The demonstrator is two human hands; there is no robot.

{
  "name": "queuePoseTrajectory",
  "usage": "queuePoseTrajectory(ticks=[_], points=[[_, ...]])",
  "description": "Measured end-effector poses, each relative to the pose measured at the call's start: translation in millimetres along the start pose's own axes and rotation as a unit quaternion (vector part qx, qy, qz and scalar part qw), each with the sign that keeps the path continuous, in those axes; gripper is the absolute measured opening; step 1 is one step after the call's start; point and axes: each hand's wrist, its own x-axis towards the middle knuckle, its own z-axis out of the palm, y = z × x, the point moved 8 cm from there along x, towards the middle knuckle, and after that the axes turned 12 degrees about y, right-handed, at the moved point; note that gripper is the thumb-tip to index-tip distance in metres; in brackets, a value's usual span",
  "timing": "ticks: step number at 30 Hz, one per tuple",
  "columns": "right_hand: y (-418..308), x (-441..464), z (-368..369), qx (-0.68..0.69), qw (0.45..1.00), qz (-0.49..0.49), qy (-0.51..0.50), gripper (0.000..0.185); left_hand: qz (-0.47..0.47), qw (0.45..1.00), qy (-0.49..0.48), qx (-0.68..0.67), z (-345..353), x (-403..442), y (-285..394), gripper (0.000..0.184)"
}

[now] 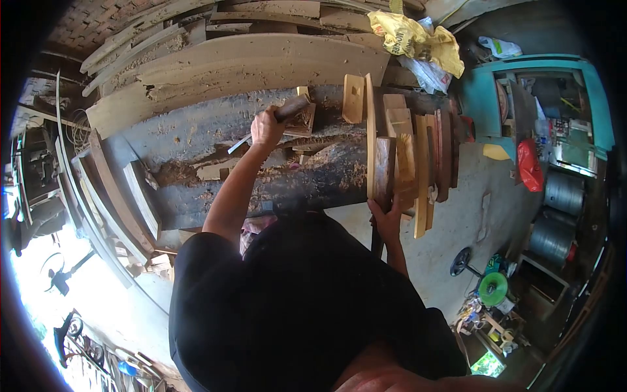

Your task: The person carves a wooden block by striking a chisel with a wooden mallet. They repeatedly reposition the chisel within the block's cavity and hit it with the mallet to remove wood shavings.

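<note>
My left hand [266,129] is closed above the workbench. A thick, dark wooden handle [292,108] sticks out on its upper right side, and a thin pale metal blade [240,144] on its lower left, like a chisel. My right hand [388,219] is wrapped round the near end of a brown wooden piece [385,163], which stands in a row of pieces at the bench's right part. Alongside it a long pale wooden strip [371,130] reaches across the bench. A small wooden frame [302,124] lies just right of my left hand.
The worn dark workbench [261,193] is strewn with shavings. Long planks [241,62] lie along its far side. A yellow sack [418,39] hangs at the back right. A teal cabinet [480,104], metal drums [552,238] and a green disc [493,289] stand rightward.
</note>
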Motion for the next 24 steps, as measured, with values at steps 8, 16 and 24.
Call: queuePoseTrajectory(ticks=[8, 16, 24], points=[[28, -10, 1, 0.022, 1.000, -0.004, 0.015, 0.057, 0.171, 0.981, -0.087, -0.016, 31, -1, 50, 0.029], [23, -27, 2, 0.021, 0.998, 0.042, 0.034, 0.071, 0.298, 0.939, -0.173, -0.007, 75, 8, 57, 0.036], [28, -36, 4, 0.014, 0.998, 0.040, 0.050, 0.074, 0.266, 0.954, -0.098, -0.095, 60, 33, 50, 0.034]])
